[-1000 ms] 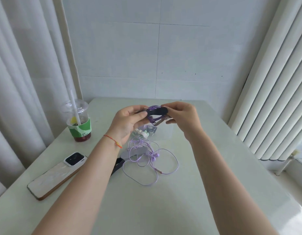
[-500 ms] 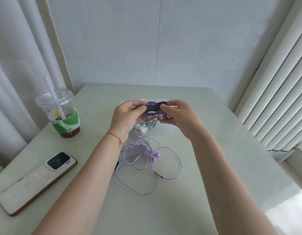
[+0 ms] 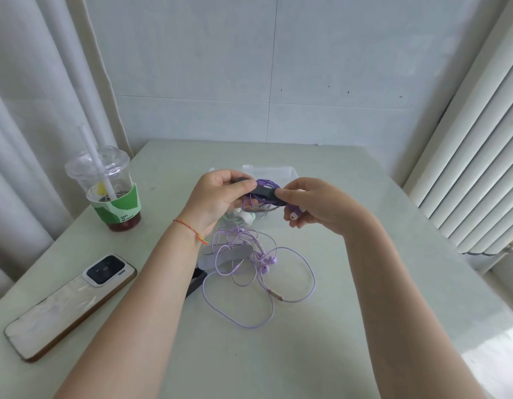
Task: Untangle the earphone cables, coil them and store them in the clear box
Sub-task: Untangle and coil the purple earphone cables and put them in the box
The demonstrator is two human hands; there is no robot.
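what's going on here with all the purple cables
A person is tidying earphones at a table. Both hands hold a coiled dark purple earphone cable in the air: the left hand and the right hand each pinch an end of a dark strap wrapped across the coil. A lighter purple earphone cable lies loose and tangled on the table below. The clear box sits just behind the hands.

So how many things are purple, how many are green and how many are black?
Purple: 2, the dark purple coil held in both hands and the light purple earphone cable loose on the table.
Green: 2, the cup's sleeve and the mint earphones.
Black: 2, the strap round the coil and a strap by the left forearm.
Total: 6
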